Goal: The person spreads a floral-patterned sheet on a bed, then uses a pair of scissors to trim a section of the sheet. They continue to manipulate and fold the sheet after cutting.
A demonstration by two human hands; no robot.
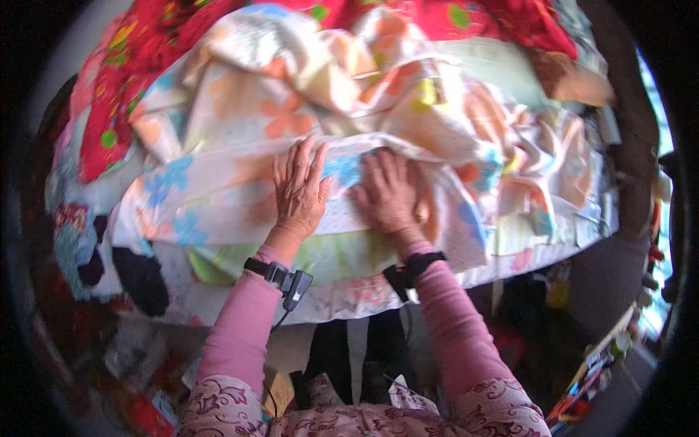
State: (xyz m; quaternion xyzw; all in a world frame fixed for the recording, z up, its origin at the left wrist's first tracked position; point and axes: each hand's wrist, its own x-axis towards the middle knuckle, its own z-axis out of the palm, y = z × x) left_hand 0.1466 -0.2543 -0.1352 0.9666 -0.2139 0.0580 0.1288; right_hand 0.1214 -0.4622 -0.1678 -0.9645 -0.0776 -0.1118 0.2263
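Observation:
A white cloth (pixel 240 193) printed with orange and blue flowers lies across a bed-like surface. Its near part is spread fairly flat in a band, while the far part is heaped in loose folds. On the flat band rests my left hand (pixel 300 191), palm down with fingers stretched. My right hand (pixel 386 188) lies flat beside it, a little blurred, next to a raised fold on its right. Neither hand grips anything that I can see. A pale green cloth (pixel 306 256) shows from under the band's near edge. Black devices are strapped round both wrists.
A red patterned blanket (pixel 466 18) is bunched along the far side. A black cloth piece (pixel 140 280) lies at the left near edge. At the far right is a blurred brown shape (pixel 579 80) I cannot make out. Assorted items line a shelf (pixel 597 357) at lower right.

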